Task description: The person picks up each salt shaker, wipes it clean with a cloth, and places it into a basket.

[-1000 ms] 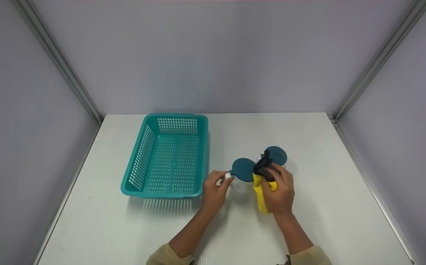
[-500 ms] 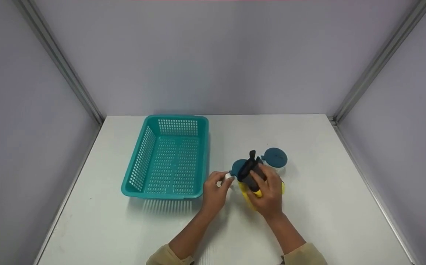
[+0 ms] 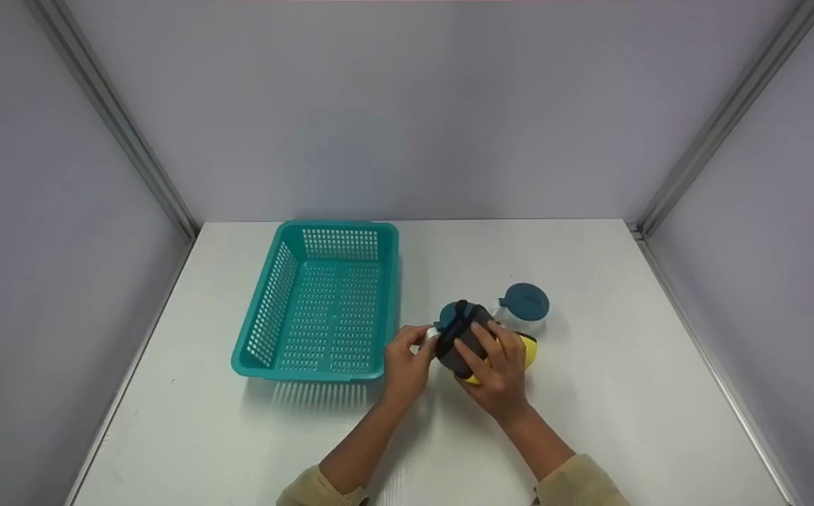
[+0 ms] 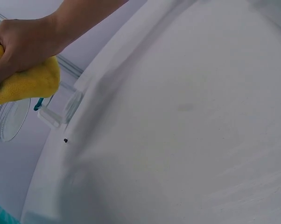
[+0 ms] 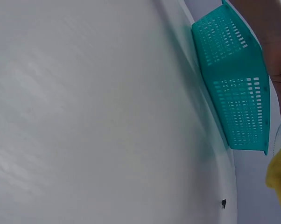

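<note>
A white table (image 3: 590, 422) stands in a booth of pale lilac walls with metal rails running along the corners. On its left half lies a teal perforated basket (image 3: 322, 302), long side running near to far, seen from the right wrist view as a slotted teal wall (image 5: 238, 93). Just right of the basket's near right corner, both hands meet over a small clear jar with a teal lid (image 3: 447, 318). The left hand (image 3: 405, 362) has its fingers curled round the jar's left side, pinching it at a whitish part by the lid. The right hand (image 3: 497, 369) grips a yellow sponge with a dark scouring side (image 3: 464, 344), fingers wrapped over the dark face and pressing it against the jar from the right; the yellow body shows below the knuckles (image 3: 528, 349) and again in the left wrist view (image 4: 26, 84), where the right hand (image 4: 24, 42) clasps it above the jar's clear wall. Just beyond on the far right stands a second clear jar with a teal lid (image 3: 525, 302), near the sponge, but whether touching it I cannot tell.
</note>
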The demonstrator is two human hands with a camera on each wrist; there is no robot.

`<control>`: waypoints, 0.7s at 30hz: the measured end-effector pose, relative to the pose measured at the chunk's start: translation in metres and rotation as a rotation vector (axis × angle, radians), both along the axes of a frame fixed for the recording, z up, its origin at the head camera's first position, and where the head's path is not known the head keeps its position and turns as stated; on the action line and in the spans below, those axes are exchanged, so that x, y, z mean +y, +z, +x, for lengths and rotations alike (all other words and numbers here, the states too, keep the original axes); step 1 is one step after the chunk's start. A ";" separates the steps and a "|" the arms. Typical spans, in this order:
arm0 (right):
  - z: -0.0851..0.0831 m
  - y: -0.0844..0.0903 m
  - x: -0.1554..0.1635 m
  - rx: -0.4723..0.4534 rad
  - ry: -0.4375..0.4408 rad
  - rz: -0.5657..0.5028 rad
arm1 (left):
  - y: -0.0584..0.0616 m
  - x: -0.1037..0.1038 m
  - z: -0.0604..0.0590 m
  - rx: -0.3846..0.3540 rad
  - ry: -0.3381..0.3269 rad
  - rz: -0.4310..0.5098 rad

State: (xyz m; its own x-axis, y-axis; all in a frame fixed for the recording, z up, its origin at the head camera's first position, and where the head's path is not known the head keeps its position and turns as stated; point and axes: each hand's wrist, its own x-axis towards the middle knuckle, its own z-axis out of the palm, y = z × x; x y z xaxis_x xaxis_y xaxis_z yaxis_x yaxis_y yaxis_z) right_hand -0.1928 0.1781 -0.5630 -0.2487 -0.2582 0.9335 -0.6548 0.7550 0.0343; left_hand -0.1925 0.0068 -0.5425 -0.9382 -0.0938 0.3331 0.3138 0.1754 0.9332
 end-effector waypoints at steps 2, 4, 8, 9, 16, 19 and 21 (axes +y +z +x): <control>-0.001 -0.001 0.000 0.009 0.003 0.011 | 0.001 -0.001 -0.001 0.002 -0.003 -0.002; -0.002 -0.003 0.000 0.017 0.007 0.021 | 0.001 -0.001 -0.001 -0.002 -0.005 -0.003; -0.003 -0.005 0.000 0.043 0.022 0.037 | 0.004 -0.003 -0.002 -0.028 -0.013 0.006; -0.003 -0.005 0.000 0.051 0.024 0.040 | 0.004 -0.003 -0.002 -0.034 -0.014 0.006; -0.002 -0.007 -0.001 0.071 0.039 0.079 | 0.004 -0.004 -0.005 -0.054 -0.022 0.044; 0.000 -0.007 -0.001 0.066 0.059 0.101 | 0.004 -0.003 -0.006 -0.072 -0.011 0.052; 0.001 -0.007 -0.002 0.067 0.073 0.117 | 0.007 -0.002 -0.006 -0.075 0.001 0.052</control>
